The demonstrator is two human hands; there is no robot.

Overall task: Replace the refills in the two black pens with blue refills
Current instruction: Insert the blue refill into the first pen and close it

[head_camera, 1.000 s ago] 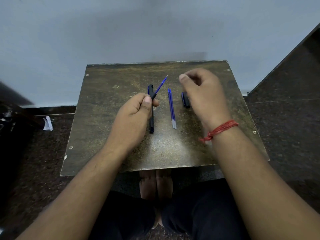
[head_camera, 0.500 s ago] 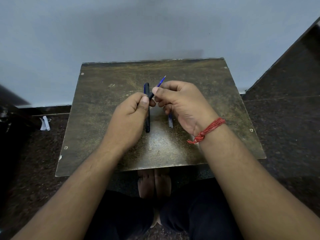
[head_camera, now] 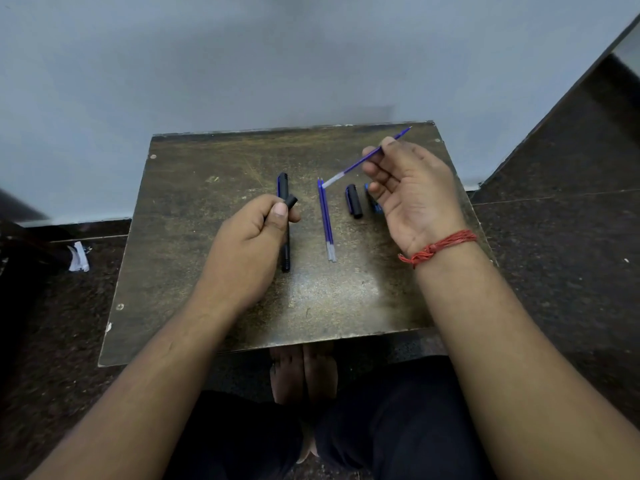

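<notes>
Fingers (head_camera: 375, 157) of the right hand (head_camera: 412, 192) pinch a blue refill (head_camera: 360, 161) near the surface's (head_camera: 207, 306) far edge; left hand (head_camera: 249, 244) fingers grip a black pen barrel (head_camera: 290, 201).

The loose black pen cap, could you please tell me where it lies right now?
The black pen cap lies on the table, between the blue refills and the right hand.

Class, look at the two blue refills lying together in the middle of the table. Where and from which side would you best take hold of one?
Pinch one of the blue refills at mid-length, coming from above. They lie flat and side by side, running away from the person, so fingertips should probably close across the thin shaft from left and right, peeling the outer one off first.
</notes>
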